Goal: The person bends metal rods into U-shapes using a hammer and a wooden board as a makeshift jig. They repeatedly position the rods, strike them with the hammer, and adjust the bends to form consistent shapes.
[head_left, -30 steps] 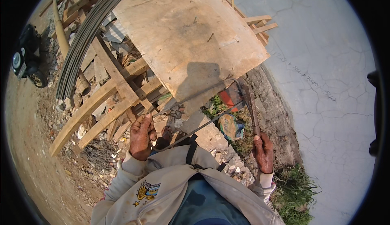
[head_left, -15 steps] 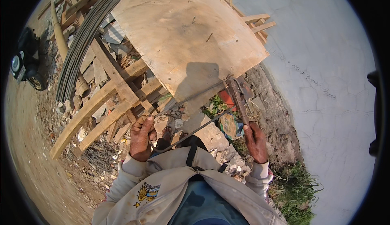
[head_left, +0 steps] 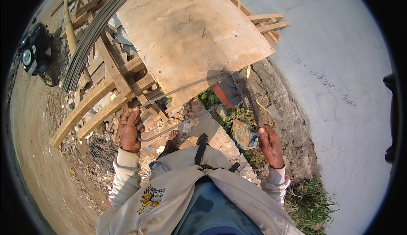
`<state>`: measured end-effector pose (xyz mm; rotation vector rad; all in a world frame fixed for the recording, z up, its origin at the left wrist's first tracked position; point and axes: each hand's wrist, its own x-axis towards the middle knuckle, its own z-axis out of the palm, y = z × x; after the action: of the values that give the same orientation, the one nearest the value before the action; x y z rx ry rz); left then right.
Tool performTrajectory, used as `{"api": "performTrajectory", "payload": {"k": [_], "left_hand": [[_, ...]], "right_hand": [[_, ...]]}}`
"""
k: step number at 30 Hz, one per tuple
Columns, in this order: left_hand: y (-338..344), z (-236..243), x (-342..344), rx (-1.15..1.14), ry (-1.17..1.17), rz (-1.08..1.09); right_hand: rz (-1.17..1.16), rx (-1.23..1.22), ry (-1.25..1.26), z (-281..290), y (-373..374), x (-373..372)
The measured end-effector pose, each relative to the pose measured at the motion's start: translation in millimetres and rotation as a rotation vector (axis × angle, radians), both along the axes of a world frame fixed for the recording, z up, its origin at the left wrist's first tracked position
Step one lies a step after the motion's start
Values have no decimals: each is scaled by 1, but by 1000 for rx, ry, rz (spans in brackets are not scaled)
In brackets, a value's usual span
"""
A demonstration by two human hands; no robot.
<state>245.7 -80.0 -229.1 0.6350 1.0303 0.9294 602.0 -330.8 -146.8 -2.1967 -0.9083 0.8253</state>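
My left hand grips the near end of a thin steel rod bent into a long narrow loop. The loop reaches from this hand across the near edge of a plywood board. My right hand is closed around the handle of a dark metal bending lever. The lever's head meets the rod's far bend beside a red object. Both forearms are in pale sleeves.
The board rests on a rough wooden frame. A bundle of long steel rods lies across its left side. A motorbike stands far left on dirt. Cracked concrete lies to the right, with a crumpled sack, rubble and grass near my feet.
My right hand has moved up and slightly forward with the lever, swinging its head leftward. The left hand has stayed on the rod's end.
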Motion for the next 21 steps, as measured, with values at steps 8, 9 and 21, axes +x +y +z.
{"api": "performTrajectory", "payload": {"k": [8,9,21], "left_hand": [[1,-5,0,62,48,68],[0,-6,0,66,67,72],[2,-9,0,76,122,70]], "right_hand": [[129,-90,-148,-3,-39,77],[188,-112,-223,-1,-37,85],[606,-135,-499,2,9,152]]}}
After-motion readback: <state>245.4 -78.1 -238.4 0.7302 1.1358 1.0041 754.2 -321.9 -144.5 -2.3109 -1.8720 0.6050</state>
